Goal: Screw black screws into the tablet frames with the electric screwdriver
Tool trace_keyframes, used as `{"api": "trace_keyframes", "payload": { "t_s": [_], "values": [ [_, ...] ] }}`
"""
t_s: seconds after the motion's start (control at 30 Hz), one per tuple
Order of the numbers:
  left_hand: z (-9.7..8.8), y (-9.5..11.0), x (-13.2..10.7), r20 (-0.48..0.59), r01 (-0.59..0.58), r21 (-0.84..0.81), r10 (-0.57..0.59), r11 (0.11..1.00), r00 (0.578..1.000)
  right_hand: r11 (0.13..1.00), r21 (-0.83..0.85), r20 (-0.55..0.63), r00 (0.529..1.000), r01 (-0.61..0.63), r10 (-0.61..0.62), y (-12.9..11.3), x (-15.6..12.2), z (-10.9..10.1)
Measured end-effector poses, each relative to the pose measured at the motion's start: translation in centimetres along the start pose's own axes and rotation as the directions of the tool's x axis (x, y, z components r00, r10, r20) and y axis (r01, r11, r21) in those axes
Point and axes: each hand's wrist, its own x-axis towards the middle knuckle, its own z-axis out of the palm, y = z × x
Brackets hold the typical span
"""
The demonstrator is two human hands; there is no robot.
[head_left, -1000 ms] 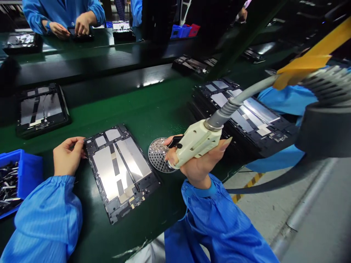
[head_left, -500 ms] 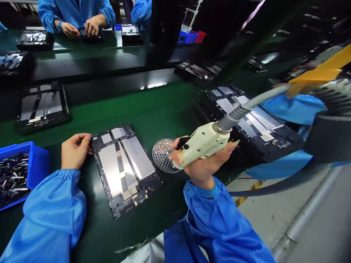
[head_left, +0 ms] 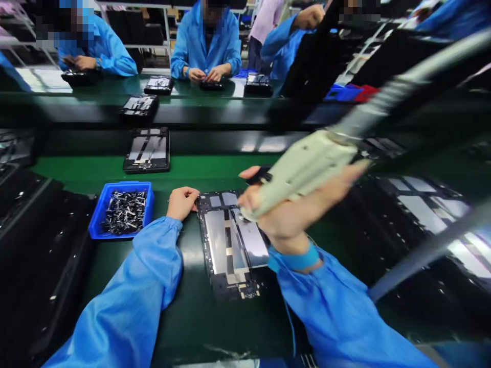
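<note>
The opened tablet (head_left: 222, 240) lies on the green bench with silver battery plates and dark ribbon strips facing up. At its upper left corner, my left hand (head_left: 181, 203) pinches the edge between thumb and fingers. My right hand (head_left: 295, 214) is wrapped round a cream electric screwdriver (head_left: 303, 168) with a black lever. The tool's nose points down over the tablet's upper right part; I cannot tell whether it touches. Hand and tool cover that side of the tablet, and the right hand is slightly blurred.
A blue bin (head_left: 149, 204) of small dark metal-like parts stands left of my left hand. Stacked tablets rise at the far left and right (head_left: 433, 214). Another tablet (head_left: 148, 150) lies beyond the bin. A thick grey cable (head_left: 406, 82) runs up from the tool. Co-workers (head_left: 207, 46) sit opposite.
The view has swung left. My right hand has brought the electric screwdriver from above the round screw tray to over the tablet. My left hand stays at the tablet's corner.
</note>
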Motion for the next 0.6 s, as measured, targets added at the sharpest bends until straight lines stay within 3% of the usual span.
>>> {"api": "trace_keyframes", "payload": {
  "t_s": [0.07, 0.2, 0.33, 0.6],
  "values": [
    [0.1, 0.0, -0.1, 0.015, 0.007, -0.009, -0.007, 1.000, 1.000, 0.991, -0.080, 0.162, 0.983, 0.103, -0.089, 2.6, 1.8, 3.2],
    [0.2, -0.1, -0.2, 0.041, 0.007, -0.017, -0.006, 1.000, 0.999, 0.972, -0.151, 0.217, 0.966, 0.178, -0.143, 7.3, 4.5, 6.0],
    [0.3, -0.4, -0.2, 0.046, -0.002, -0.002, 0.002, 1.000, 0.999, 0.973, -0.141, 0.197, 0.969, 0.181, -0.152, 9.5, 5.8, 6.2],
    [0.4, -0.7, -0.1, 0.057, -0.004, 0.026, 0.002, 1.000, 0.998, 0.981, -0.129, 0.178, 0.977, 0.142, -0.118, 10.7, 6.5, 5.8]
  ]
}}
